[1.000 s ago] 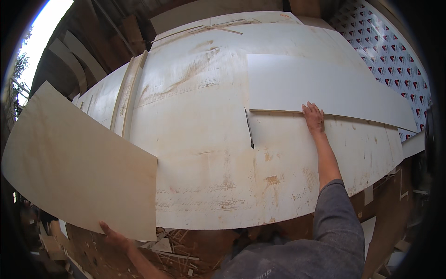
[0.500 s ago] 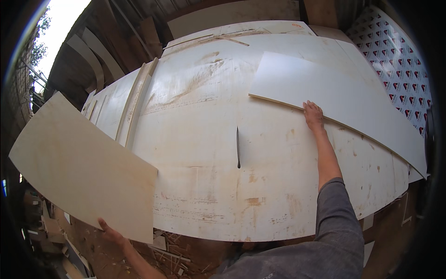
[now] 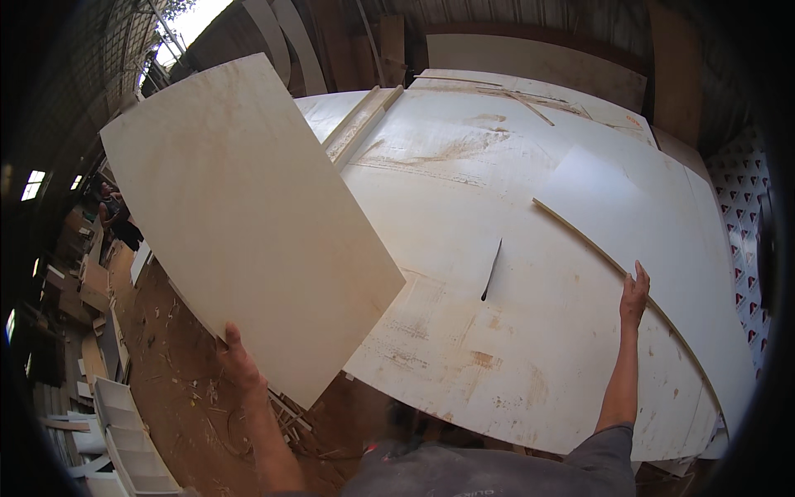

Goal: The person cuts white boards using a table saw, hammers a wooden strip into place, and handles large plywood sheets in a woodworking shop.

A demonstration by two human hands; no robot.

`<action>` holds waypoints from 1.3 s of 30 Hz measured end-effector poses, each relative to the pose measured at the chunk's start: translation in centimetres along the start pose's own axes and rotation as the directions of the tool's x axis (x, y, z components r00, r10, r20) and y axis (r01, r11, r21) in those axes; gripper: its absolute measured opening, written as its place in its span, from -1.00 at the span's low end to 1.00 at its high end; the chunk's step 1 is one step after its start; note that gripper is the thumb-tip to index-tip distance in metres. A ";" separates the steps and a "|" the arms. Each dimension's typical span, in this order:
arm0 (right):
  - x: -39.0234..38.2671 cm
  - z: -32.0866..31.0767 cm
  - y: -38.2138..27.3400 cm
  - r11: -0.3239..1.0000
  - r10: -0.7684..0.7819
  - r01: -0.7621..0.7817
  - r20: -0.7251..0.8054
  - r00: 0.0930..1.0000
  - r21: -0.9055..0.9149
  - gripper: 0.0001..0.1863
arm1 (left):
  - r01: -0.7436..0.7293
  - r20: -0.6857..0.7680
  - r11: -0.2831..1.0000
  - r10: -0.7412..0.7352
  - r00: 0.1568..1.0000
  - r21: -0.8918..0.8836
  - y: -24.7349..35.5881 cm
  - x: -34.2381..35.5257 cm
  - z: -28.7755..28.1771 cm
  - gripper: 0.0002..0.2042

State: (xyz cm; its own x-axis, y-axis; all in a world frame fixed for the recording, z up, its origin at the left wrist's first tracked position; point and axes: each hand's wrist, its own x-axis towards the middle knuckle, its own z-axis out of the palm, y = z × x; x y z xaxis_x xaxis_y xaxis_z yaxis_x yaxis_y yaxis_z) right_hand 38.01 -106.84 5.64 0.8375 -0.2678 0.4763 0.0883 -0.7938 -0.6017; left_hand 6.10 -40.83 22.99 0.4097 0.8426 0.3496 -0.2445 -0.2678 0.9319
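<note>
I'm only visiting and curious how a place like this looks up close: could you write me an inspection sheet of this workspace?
Surface: large whitish worktop with brown stains and scuffs.
Things handled: beige panel at the left, white panel lying on the worktop at the right.
Clutter: slim dark tool and a thin wood strip on the worktop; scraps on the floor.
Hands: left hand grips the beige panel's lower edge; right hand touches the white panel's near edge, grip unclear.
Cables: nothing seen.
Surroundings: boards against the back wall, a patterned sheet at far right, another person in the left background.
</note>
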 end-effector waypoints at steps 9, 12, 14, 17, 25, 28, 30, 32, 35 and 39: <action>-11.0 -1.5 -31.0 0.707 -0.345 -0.170 0.544 0.765 0.687 -0.45 | 0.114 0.222 0.980 -0.077 0.972 -0.162 2.9 -1.0 -5.7 -0.31; -11.4 -0.6 -37.3 0.676 -0.369 -0.181 0.541 0.756 0.715 -0.40 | 0.245 0.412 0.951 -0.151 0.899 -0.186 0.3 -0.8 -5.6 -0.40; -12.4 -1.8 -38.3 0.541 -0.396 -0.219 0.476 0.785 0.812 -0.46 | 0.378 0.577 0.912 -0.224 0.785 -0.160 0.3 -0.6 -5.1 -0.44; -15.1 -3.7 -34.9 0.347 -0.187 -0.471 0.552 0.813 0.811 -0.54 | 0.473 0.728 0.866 -0.218 0.650 -0.163 0.1 -0.6 -5.9 -0.47; -23.7 -16.3 -45.8 0.779 -0.034 -0.182 0.330 0.943 0.600 -0.47 | 0.489 0.962 0.863 -0.226 0.151 0.126 -7.5 1.9 -9.9 -0.45; -26.3 -16.6 -51.2 0.846 -0.114 -0.070 0.308 0.945 0.528 -0.56 | 0.269 0.951 0.919 -0.306 0.028 0.288 -10.7 2.9 -12.5 -0.50; -26.6 -18.1 -52.8 0.926 -0.114 -0.042 0.385 0.916 0.375 -0.64 | 0.092 0.892 0.925 -0.380 0.244 0.368 -13.1 5.9 -14.9 -0.50; -26.9 -18.2 -54.3 0.967 -0.114 0.001 0.430 0.896 0.254 -0.72 | 0.018 0.765 0.899 -0.383 0.517 0.437 -15.1 9.6 -18.0 -0.56; -27.9 -14.7 -58.5 0.988 -0.120 0.067 0.420 0.900 0.139 -0.79 | -0.119 0.559 0.836 -0.245 0.793 0.535 -20.4 15.0 -24.9 -0.66; -28.6 -12.6 -59.7 0.974 -0.134 0.203 0.471 0.872 -0.098 -0.74 | -0.210 0.452 0.712 -0.167 0.876 0.670 -20.9 17.5 -29.6 -0.66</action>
State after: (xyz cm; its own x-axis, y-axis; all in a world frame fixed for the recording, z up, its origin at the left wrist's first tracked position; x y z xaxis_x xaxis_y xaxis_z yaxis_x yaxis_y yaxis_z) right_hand 1.98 -58.64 36.02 0.9723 0.1304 0.1938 0.2033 -0.8811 -0.4270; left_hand -7.66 -6.66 6.75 0.7968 0.5720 0.1946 0.3287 -0.6807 0.6547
